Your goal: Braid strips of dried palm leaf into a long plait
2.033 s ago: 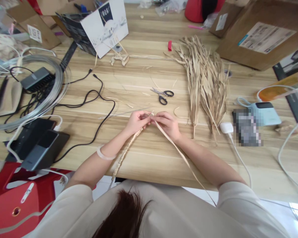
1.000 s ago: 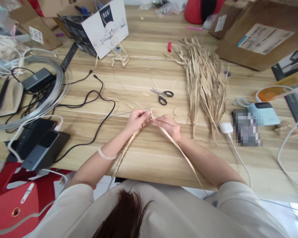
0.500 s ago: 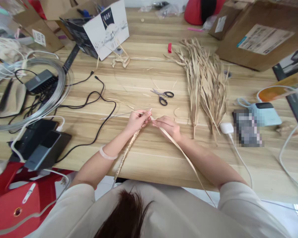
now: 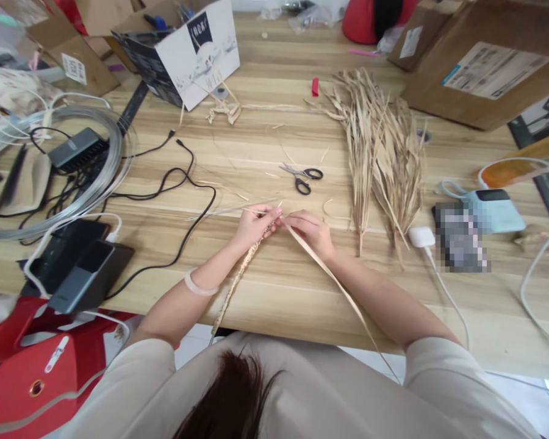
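Observation:
My left hand (image 4: 258, 225) is closed in a pinch on the upper end of a braided straw cord (image 4: 238, 277), which hangs down past the table's front edge. Thin wire or straw ends poke out beyond its fingers. Close beside it, my right hand (image 4: 312, 233) pinches a long flat dried-leaf strip (image 4: 329, 272); the strip trails under the right forearm side toward my lap. The fingertips of both hands nearly meet, and they hide where strip and braid join. Black-handled scissors (image 4: 303, 180) lie partly spread just beyond the hands.
A bundle of dried leaves (image 4: 366, 152) lies to the right, near a cardboard box (image 4: 476, 61). At left are a wire coil (image 4: 123, 146), black cables (image 4: 183, 177) and a power bank (image 4: 91, 274). A white box (image 4: 205, 55) stands at the back; a light-blue device (image 4: 496, 210) sits at right.
Both hands stay close together with only slight finger shifts; the right fingers have moved a little closer to the left. The whole view has shifted slightly.

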`<state>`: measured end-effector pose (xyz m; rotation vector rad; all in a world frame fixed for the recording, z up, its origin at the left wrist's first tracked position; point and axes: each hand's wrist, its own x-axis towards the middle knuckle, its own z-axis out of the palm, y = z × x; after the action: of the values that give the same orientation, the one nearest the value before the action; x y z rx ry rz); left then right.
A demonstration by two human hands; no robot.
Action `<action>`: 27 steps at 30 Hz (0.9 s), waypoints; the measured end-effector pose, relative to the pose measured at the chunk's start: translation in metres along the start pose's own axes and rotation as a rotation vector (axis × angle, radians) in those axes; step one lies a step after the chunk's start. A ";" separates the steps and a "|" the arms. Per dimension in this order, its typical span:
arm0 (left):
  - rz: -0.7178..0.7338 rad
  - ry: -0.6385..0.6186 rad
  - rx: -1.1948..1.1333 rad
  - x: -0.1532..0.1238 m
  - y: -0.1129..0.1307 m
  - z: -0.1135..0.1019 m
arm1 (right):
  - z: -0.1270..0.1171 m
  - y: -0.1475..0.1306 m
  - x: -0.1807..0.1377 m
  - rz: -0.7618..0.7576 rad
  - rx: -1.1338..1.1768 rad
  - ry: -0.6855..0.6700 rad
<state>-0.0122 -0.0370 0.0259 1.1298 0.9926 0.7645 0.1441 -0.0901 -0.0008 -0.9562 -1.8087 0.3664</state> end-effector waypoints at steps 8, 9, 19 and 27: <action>-0.004 -0.008 0.051 -0.003 0.000 0.003 | -0.004 0.004 -0.003 0.060 -0.037 -0.062; -0.002 -0.013 0.063 -0.003 0.000 0.003 | -0.004 0.006 -0.004 0.064 -0.039 -0.064; 0.063 -0.026 0.128 -0.004 -0.009 0.005 | 0.006 -0.003 0.004 0.595 0.352 0.115; 0.082 0.005 0.078 -0.007 -0.004 0.008 | 0.009 -0.007 0.012 0.991 1.029 0.185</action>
<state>-0.0078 -0.0472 0.0252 1.2426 0.9924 0.8001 0.1314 -0.0838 0.0072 -0.9715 -0.6345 1.5634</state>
